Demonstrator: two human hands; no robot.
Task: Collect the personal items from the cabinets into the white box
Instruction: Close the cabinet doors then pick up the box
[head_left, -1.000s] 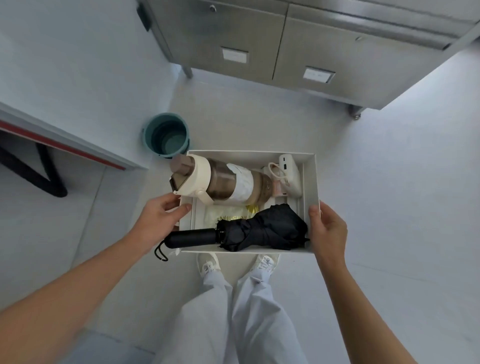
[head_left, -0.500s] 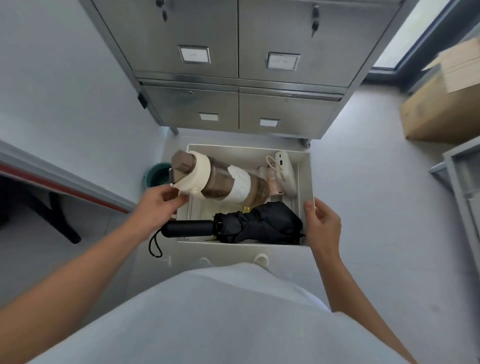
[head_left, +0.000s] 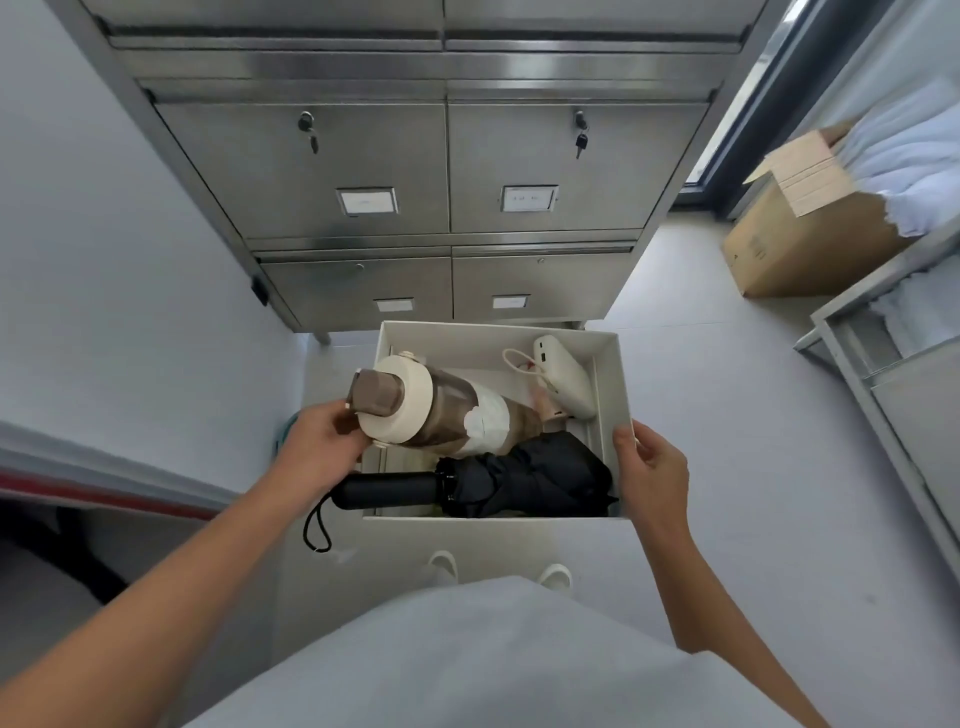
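I hold the white box (head_left: 615, 384) up in front of the steel cabinets (head_left: 447, 171), whose doors are closed. My left hand (head_left: 319, 452) grips its left side, partly behind the bottle cap. My right hand (head_left: 649, 470) grips its right wall. Inside lie a brown water bottle (head_left: 447, 413) with a cream cap, a folded black umbrella (head_left: 519, 480) whose handle sticks out over the left edge, and a white power bank (head_left: 566, 376) with a cord.
A cardboard box (head_left: 810, 223) stands on the floor at the right, next to a metal frame (head_left: 878, 374) with pale bedding. A grey wall and a ledge with a red strip (head_left: 104, 499) run along the left. My shoes (head_left: 555, 574) show below the box.
The box has been lifted from the floor to waist height with both hands on it. My view has tilted up, so the upper cabinet doors with keys have come into sight.
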